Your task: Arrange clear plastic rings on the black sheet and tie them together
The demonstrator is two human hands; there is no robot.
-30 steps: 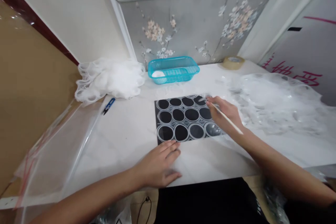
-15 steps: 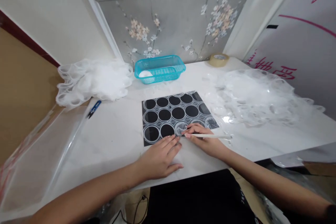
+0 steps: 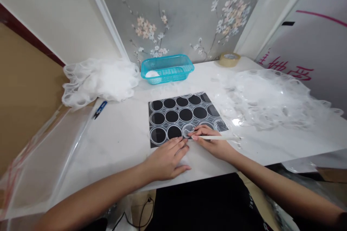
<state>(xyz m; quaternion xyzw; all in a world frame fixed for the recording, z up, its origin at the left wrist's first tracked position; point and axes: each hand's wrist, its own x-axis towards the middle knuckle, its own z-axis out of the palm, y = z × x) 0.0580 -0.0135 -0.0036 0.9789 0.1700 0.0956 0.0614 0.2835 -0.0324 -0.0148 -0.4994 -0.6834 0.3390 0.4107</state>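
Right hand [image 3: 213, 144] pinches white stick [image 3: 217, 138]; left hand [image 3: 168, 157] flat.

On the pale board [image 3: 303, 43] to your right, you have Chinese-looking characters [image 3: 303, 73] handwritten in magenta, with more cut off at the top corner (none legible for certain). White letters [image 3: 251, 201] run down your black clothing [image 3: 200, 202], too small and blurred to read

Soft, muted light; slight blur
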